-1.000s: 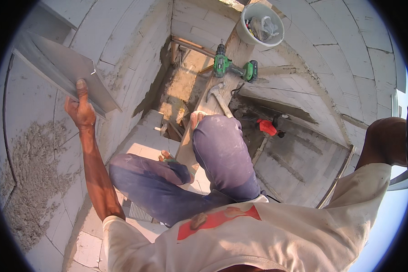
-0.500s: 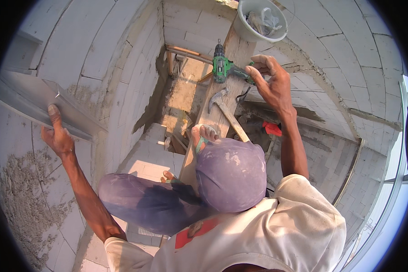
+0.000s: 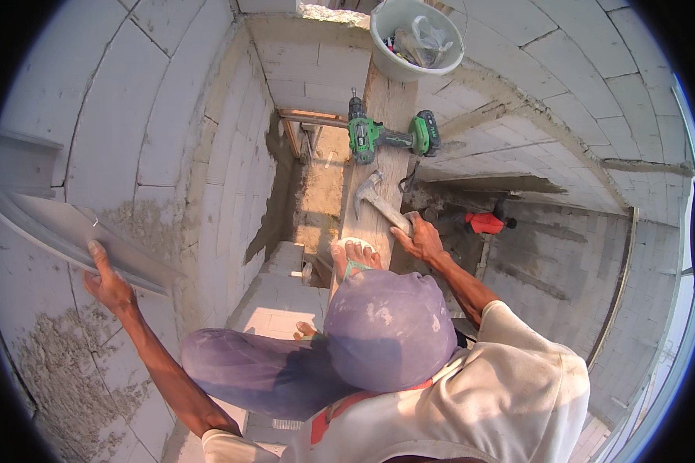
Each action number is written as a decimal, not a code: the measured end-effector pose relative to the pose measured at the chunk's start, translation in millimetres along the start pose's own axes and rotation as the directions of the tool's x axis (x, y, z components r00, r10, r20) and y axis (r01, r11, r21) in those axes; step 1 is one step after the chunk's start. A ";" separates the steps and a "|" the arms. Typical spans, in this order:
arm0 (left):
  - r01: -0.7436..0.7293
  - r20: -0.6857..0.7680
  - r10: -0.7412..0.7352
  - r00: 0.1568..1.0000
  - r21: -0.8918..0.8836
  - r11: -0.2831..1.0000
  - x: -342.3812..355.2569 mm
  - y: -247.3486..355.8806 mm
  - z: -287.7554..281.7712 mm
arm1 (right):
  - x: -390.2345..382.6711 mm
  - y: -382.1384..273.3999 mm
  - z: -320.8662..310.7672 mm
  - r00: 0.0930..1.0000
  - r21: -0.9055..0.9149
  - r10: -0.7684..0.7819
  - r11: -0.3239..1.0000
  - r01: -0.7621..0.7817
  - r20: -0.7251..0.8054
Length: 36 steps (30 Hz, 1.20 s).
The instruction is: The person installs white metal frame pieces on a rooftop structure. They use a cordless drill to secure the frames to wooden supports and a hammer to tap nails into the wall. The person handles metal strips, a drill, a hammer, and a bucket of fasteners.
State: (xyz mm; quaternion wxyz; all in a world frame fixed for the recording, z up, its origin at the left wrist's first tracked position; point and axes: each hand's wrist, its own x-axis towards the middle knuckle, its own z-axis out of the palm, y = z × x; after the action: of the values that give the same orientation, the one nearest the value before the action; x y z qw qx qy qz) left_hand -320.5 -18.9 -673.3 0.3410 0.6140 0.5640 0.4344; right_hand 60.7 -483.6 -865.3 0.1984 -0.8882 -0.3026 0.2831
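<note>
On the left, my left hand [image 3: 111, 287] grips the lower edge of a long grey metal channel [image 3: 60, 236] that lies along the block wall. My thumb presses on its face, and the fingers behind it are partly hidden. My right hand [image 3: 422, 241] is closed round the wooden handle of a claw hammer [image 3: 380, 202]. The hammer lies on a wooden plank [image 3: 394, 166], its head toward the left. Just beyond it rests a green and black cordless drill [image 3: 369, 137], its chuck pointing away and its battery to the right.
A white bucket [image 3: 383, 48] holding a plastic bag and small items stands at the plank's far end. My bare foot [image 3: 355, 255] is on the plank. Block walls [image 3: 208, 185] rise around a drop to a lower floor. A person in red [image 3: 485, 223] is below right.
My right hand has come down from beside the drill's battery and taken hold of the hammer handle. My left hand keeps its grip on the metal channel. The view has shifted slightly.
</note>
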 end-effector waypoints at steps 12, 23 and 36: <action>0.017 0.010 -0.017 1.000 -0.010 1.000 3.7 -14.2 -11.0 | 95.8 -30.8 -183.2 0.978 -0.099 -0.185 0.976 0.194 0.092; 0.046 -0.053 -0.043 0.998 0.053 0.998 5.6 -11.6 -7.5 | 265.8 -6.0 -217.3 0.926 -0.368 -0.308 0.852 0.371 0.219; 0.043 -0.099 -0.034 0.995 0.090 0.995 14.4 -29.9 -19.0 | 324.6 30.4 -193.7 0.891 -0.495 -0.413 0.744 0.449 0.187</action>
State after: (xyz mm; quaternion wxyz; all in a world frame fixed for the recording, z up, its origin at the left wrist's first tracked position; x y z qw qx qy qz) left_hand -350.0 -2.0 -691.0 0.2928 0.5963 0.6111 0.4304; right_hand 407.4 -330.3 -858.1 -0.0019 -0.8042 -0.5711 0.1647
